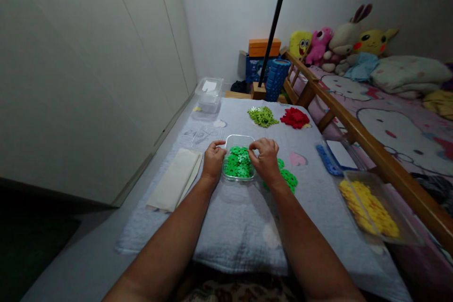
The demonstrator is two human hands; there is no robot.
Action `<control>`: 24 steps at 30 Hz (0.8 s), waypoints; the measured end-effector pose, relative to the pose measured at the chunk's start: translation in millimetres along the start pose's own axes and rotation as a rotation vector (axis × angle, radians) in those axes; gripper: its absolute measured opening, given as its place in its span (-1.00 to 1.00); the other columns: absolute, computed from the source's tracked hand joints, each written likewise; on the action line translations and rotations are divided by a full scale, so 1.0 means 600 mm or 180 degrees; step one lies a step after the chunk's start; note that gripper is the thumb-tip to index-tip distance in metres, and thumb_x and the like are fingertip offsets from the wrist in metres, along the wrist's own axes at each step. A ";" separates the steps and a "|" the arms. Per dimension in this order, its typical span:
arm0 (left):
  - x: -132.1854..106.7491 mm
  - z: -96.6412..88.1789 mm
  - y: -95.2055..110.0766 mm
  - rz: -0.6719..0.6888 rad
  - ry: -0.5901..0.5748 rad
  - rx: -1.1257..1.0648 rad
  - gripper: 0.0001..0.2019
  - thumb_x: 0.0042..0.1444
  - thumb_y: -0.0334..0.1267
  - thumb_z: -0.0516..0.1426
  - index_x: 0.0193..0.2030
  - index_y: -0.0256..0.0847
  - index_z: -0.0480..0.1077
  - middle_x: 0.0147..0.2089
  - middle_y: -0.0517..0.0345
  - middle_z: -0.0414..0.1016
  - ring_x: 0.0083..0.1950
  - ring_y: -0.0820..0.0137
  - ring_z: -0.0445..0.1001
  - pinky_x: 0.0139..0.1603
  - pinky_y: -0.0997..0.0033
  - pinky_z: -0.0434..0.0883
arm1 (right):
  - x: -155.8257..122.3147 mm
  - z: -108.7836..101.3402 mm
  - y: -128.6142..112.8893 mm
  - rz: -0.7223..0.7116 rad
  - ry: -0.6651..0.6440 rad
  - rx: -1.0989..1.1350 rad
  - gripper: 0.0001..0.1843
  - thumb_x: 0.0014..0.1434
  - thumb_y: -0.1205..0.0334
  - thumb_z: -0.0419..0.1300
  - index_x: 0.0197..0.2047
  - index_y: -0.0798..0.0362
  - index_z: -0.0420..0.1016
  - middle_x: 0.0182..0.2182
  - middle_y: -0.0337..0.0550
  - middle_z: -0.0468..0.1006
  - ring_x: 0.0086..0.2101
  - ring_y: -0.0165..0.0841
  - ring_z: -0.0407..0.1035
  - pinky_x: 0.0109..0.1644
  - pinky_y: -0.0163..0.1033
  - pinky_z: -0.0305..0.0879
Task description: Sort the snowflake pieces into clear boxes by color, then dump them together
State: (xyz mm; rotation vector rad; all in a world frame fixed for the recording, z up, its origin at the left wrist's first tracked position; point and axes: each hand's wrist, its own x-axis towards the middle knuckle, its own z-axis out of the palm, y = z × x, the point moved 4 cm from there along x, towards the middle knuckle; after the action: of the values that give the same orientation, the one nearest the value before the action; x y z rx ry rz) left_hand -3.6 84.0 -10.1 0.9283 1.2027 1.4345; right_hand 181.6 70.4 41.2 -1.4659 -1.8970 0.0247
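Note:
A clear plastic container (239, 138) with green snowflake-shaped plastic pieces (238, 163) inside stands on the cloth-covered table. Along its left wall, my left hand (213, 159) grips the rim between thumb and fingers. My right hand (264, 156) is at the right rim, its thumb and fingertips pinched together over the edge; what lies between them is too small to make out. More green pieces (290, 179) lie in a pile on the cloth to the right, partly hidden by my right wrist and forearm.
Light green pieces (262, 116) and red pieces (295, 118) lie in piles at the back. A folded beige cloth (174, 179) is at left, lidded clear boxes (209, 94) behind. On the right are containers of blue pieces (328, 160) and yellow pieces (370, 207), beside a wooden bed rail (354, 134).

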 end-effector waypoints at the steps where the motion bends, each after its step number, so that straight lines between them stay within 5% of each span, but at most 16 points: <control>1: 0.000 0.000 0.000 0.0018 -0.0005 0.0006 -0.64 -0.12 -0.20 0.22 -0.13 -0.21 0.43 -0.60 0.46 0.15 -0.57 0.53 0.09 -0.49 0.52 0.09 | 0.001 0.002 0.000 0.0047 -0.0038 -0.0084 -0.91 0.23 0.33 0.25 -0.30 -0.05 0.54 -0.27 -0.15 0.53 -0.08 -0.17 0.29 0.21 -0.01 0.04; 12: -0.001 0.001 -0.004 0.0004 -0.0043 -0.0019 -0.64 -0.12 -0.18 0.22 -0.12 -0.21 0.42 -0.60 0.46 0.13 -0.57 0.53 0.06 -0.49 0.51 0.06 | -0.006 0.007 0.019 0.0126 -0.0232 0.0346 -0.91 0.13 0.31 0.29 -0.36 -0.05 0.62 -0.02 -0.06 0.58 0.09 -0.07 0.31 0.27 0.11 0.08; 18: -0.002 0.000 -0.001 0.0005 -0.0010 0.0035 -0.64 -0.11 -0.19 0.22 -0.11 -0.22 0.43 -0.59 0.46 0.13 -0.56 0.53 0.05 -0.49 0.51 0.06 | 0.007 -0.027 0.095 0.0468 0.0188 0.0585 -0.88 0.17 0.24 0.20 -0.35 -0.02 0.57 -0.11 -0.03 0.60 0.02 -0.13 0.41 0.22 0.01 0.22; 24: -0.002 0.000 0.000 -0.0018 0.0016 0.0040 -0.64 -0.11 -0.19 0.22 -0.12 -0.21 0.44 -0.59 0.46 0.12 -0.56 0.53 0.07 -0.49 0.51 0.06 | -0.003 -0.043 0.185 0.1269 -0.0618 -0.0238 -0.83 0.15 0.22 0.20 -0.25 0.00 0.63 -0.16 -0.04 0.63 -0.04 -0.15 0.45 0.15 -0.07 0.26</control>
State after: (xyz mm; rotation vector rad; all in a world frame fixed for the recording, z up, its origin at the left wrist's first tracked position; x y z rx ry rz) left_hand -3.1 82.6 -10.0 0.9298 1.2182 1.4271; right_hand 288.3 97.9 11.7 -1.9325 -1.7367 0.2945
